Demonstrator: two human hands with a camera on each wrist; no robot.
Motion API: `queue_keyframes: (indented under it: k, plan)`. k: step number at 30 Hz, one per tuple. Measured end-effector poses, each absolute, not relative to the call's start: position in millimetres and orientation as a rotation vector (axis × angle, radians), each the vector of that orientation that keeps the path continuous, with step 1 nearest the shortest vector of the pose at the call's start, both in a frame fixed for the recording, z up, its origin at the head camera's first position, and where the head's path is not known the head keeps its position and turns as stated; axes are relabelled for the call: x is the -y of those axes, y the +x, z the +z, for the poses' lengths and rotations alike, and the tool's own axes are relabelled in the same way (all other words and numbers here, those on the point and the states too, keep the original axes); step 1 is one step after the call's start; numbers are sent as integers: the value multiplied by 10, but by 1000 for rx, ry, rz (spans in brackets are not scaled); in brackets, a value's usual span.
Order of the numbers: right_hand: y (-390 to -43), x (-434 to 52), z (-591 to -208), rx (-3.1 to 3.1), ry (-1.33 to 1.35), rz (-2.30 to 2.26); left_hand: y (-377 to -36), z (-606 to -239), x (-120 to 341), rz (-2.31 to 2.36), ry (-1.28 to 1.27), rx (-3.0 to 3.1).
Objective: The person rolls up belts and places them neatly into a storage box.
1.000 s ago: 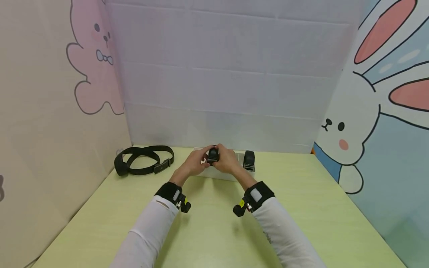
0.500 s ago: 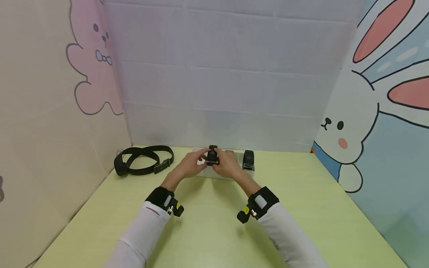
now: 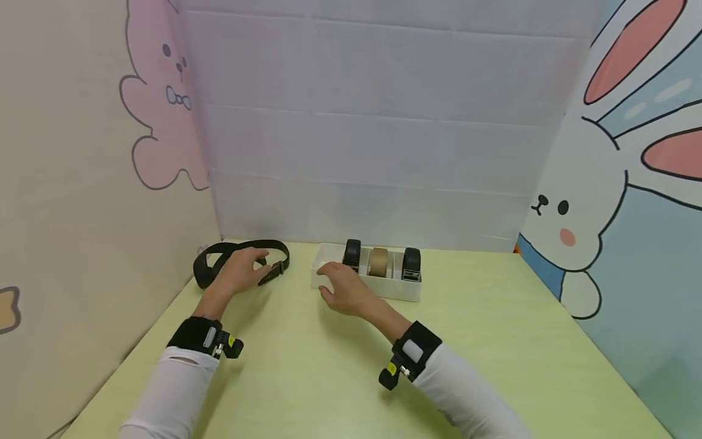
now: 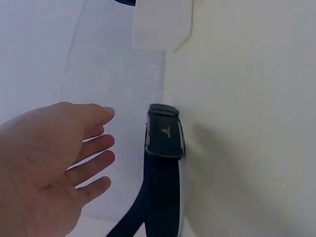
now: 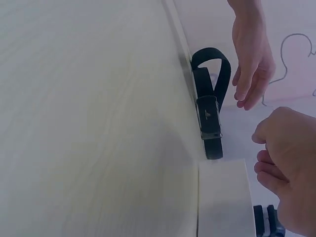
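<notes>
A loosely looped black belt (image 3: 280,245) with a dark buckle (image 4: 165,132) lies on the table at the back left. My left hand (image 3: 240,271) hovers over it, fingers relaxed and apart; in the left wrist view a gap shows between fingertips and belt. My right hand (image 3: 347,289), fingers loosely bent and holding nothing, is in front of the left part of a white divided box (image 3: 399,290). Inside the box stand a rolled black belt (image 3: 352,252), a rolled tan belt (image 3: 378,262) and another rolled black belt (image 3: 411,263). The right hand partly hides the box.
A pale yellow-green table (image 3: 307,390) carries everything. Behind it hangs a plain whitish backdrop (image 3: 373,152). Cartoon-printed side panels stand at the left (image 3: 82,183) and right (image 3: 647,256).
Both hands have let go of the rolled black belt, which now stands in the box. My left hand has swung left over the looped belt; my right hand has drawn slightly back.
</notes>
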State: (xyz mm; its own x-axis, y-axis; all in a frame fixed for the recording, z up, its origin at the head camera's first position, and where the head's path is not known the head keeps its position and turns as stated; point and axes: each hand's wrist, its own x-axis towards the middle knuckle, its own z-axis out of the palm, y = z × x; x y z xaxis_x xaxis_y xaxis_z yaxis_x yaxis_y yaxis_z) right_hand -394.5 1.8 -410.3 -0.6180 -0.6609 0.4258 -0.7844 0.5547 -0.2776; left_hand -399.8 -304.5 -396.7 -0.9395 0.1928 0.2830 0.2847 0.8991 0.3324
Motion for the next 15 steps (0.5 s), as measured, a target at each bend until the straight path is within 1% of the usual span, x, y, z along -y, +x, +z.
queue_keyframes:
  k: [4, 8, 15]
  plan:
    - [-3967, 335, -4117, 2687, 1277, 551, -3957, -4063, 3217, -459, -322, 2947]
    - [-4015, 657, -4147, 2825, 1268, 442, -3961, -4162, 3272, -426, -357, 2968]
    - [-4099, 999, -4220, 2890, 1267, 293, -3942, -4159, 3332, -478, -425, 2933]
